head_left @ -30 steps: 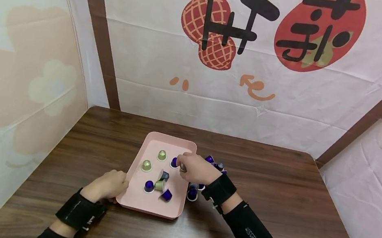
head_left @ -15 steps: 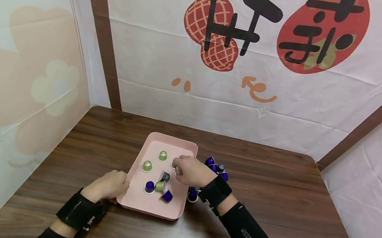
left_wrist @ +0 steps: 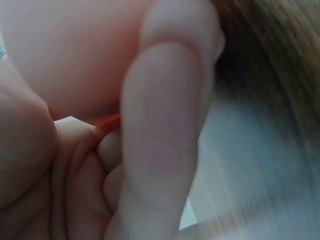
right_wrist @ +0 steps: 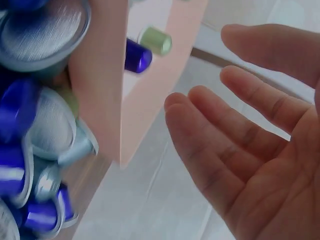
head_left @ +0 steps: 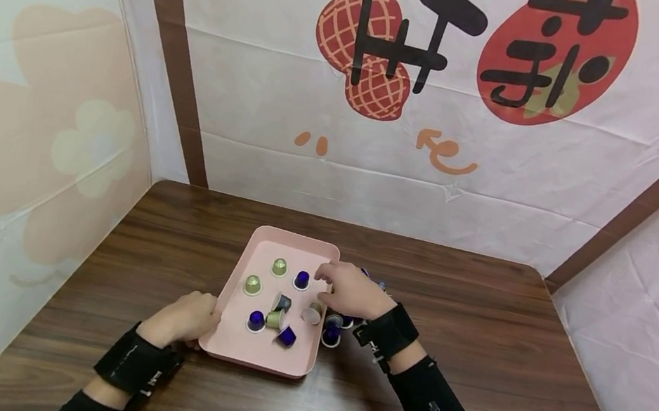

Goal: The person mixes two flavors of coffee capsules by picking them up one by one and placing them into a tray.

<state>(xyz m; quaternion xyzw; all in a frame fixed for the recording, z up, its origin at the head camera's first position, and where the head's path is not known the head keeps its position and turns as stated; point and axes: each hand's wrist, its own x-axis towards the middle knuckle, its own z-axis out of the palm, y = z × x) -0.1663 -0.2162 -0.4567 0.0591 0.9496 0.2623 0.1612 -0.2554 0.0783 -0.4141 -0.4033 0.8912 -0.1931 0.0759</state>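
A pink tray (head_left: 314, 258) lies on the wooden table (head_left: 475, 341). It holds several coffee capsules, green (head_left: 279, 267) and blue (head_left: 301, 279), and a silver one (head_left: 311, 315) lies on its side by the right rim. My left hand (head_left: 187, 318) grips the tray's near left corner; in the left wrist view its fingers (left_wrist: 165, 150) curl against the pink tray wall (left_wrist: 75, 50). My right hand (head_left: 345, 289) hovers over the tray's right edge, and the right wrist view shows that hand (right_wrist: 250, 135) open and empty beside the tray edge (right_wrist: 107, 100).
More blue and silver capsules (head_left: 331, 334) lie in a heap on the table just right of the tray, partly hidden by my right hand; the heap (right_wrist: 30, 150) shows close up in the right wrist view. Cloth walls enclose the table on three sides.
My right hand held a silver capsule over the tray; now the capsule lies in the tray by the right rim and the hand has opened and drawn back to the right. The left hand kept its grip.
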